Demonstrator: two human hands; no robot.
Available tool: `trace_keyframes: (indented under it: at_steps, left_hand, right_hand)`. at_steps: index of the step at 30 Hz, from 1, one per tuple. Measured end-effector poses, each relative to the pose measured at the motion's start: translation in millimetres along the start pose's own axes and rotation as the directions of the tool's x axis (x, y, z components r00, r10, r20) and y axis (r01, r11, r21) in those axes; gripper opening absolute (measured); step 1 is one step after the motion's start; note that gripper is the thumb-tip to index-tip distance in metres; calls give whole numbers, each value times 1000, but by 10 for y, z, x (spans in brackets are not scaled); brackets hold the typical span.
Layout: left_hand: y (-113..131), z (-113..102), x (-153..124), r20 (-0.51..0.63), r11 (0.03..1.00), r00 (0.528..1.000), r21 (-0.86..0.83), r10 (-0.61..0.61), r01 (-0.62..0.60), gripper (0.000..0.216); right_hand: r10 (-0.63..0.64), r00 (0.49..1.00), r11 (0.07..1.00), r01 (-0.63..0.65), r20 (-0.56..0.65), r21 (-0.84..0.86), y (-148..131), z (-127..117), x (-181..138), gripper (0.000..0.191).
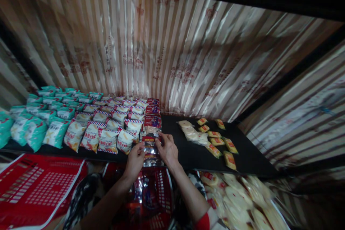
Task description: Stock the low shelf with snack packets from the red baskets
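On the black shelf, a column of dark red and silver snack packets (152,120) runs from the back wall toward me. My left hand (136,160) is closed, thumb and fingers pinching the left edge of a flat snack packet (148,144) at the front of that column. The same packet's right edge is between the thumb and fingers of my right hand (168,150). More silver-looking packaging lies just below my hands at the shelf edge. Beside my left hand stand white snack bags (125,141) with striped tops.
Teal snack bags (55,133) fill the shelf's left end. To the right lie small yellow packets (230,160) and clear bags of pale round food (188,129). Below are a red basket (45,176), another red basket (167,187) under my hands, and bagged pale rounds (237,197).
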State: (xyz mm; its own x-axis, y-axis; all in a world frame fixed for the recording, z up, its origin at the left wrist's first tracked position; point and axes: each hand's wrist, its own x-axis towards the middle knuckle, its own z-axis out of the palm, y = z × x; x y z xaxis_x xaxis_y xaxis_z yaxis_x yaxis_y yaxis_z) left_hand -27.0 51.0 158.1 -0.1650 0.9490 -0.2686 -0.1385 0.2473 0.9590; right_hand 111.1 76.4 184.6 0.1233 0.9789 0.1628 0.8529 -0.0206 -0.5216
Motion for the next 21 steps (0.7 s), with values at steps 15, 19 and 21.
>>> trace_keyframes:
  at_steps: [15, 19, 21]
  left_hand:
    - [-739, -504, -391, 122, 964, 992, 265, -42, 8, 19]
    - [-1279, -661, -513, 92, 879, 955, 423, -283, 220, 14]
    - [-1472, -693, -541, 83, 857, 935, 434, -345, 277, 11]
  right_hand:
    - [-110, 993, 925, 83, 53, 370, 327, 352, -1169, 30]
    - [-16, 886, 988, -58, 463, 144, 474, 728, -1380, 26]
    - [-4, 782, 999, -21, 623, 32, 499, 886, -1403, 24]
